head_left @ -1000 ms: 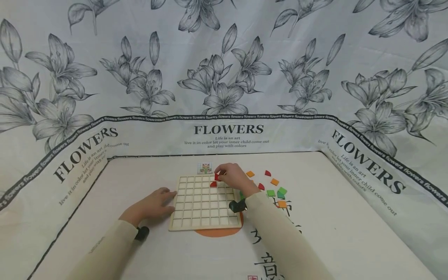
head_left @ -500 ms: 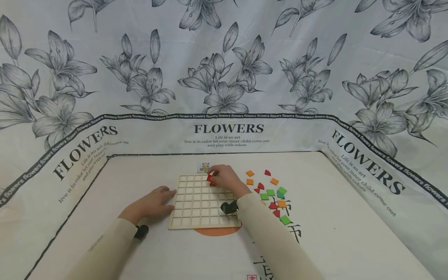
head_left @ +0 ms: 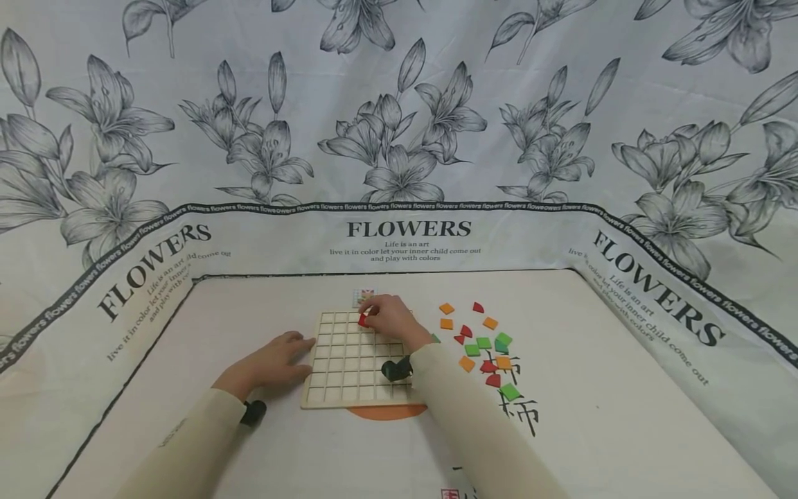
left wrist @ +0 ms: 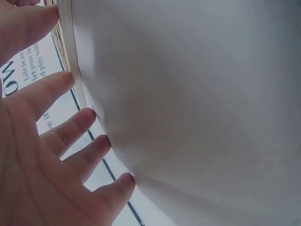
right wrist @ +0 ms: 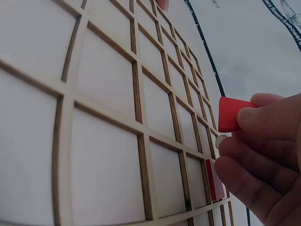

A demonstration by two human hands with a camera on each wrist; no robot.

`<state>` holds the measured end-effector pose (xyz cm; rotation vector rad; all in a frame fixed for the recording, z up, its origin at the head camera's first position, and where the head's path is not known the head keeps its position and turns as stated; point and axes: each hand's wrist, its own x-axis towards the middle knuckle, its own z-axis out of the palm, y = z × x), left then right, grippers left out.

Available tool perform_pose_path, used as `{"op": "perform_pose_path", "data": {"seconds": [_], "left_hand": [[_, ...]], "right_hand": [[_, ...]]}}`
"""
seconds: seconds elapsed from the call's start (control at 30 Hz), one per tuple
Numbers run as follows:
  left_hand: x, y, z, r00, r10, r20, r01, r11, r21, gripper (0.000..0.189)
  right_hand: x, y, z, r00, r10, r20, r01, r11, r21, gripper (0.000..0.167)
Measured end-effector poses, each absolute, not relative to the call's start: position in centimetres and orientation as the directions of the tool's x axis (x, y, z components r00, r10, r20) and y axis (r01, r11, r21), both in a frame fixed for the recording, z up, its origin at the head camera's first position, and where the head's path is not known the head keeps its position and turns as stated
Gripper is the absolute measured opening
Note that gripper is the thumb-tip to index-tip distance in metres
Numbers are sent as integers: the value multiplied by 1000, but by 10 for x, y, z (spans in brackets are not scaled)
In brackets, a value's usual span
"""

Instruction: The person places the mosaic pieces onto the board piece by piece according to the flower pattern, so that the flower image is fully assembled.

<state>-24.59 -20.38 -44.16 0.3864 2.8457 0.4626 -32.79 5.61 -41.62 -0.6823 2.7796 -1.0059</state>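
Observation:
My right hand [head_left: 393, 322] pinches a small red tile [right wrist: 229, 114] between thumb and fingers, over the far rows of a wooden grid board [head_left: 337, 380]. A second red piece [right wrist: 215, 181] sits in a cell below those fingers in the right wrist view; in the head view the hand hides it. My left hand [head_left: 274, 360] lies at the board's left side, fingers spread. In the left wrist view its fingertips [left wrist: 66, 81] and thumb reach the board's edge.
Behind the board lies a small card with a coloured flower pattern [head_left: 360, 296], partly covered by the right hand. Loose orange [head_left: 446, 324], green [head_left: 483, 343] and red [head_left: 493, 380] tiles are scattered right of the board. A flower-printed cloth [head_left: 405, 235] rises at the back.
My right hand has moved left over the board's far rows, carrying the red tile. More loose tiles show at right as the forearm shifted. The left hand stays at the board's edge.

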Motion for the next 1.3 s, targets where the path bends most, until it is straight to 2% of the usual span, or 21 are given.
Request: {"op": "perform_pose_path", "data": {"seconds": [0.67, 1.3], "left_hand": [[-244, -204, -437, -929, 313, -197, 233, 910, 343, 65], [-246, -206, -438, -932, 303, -201, 222, 912, 344, 66]], "right_hand": [[-329, 35, -429, -862, -501, 80, -454, 694, -559, 23], [-331, 24, -429, -880, -472, 57, -454, 796, -401, 23]]}}
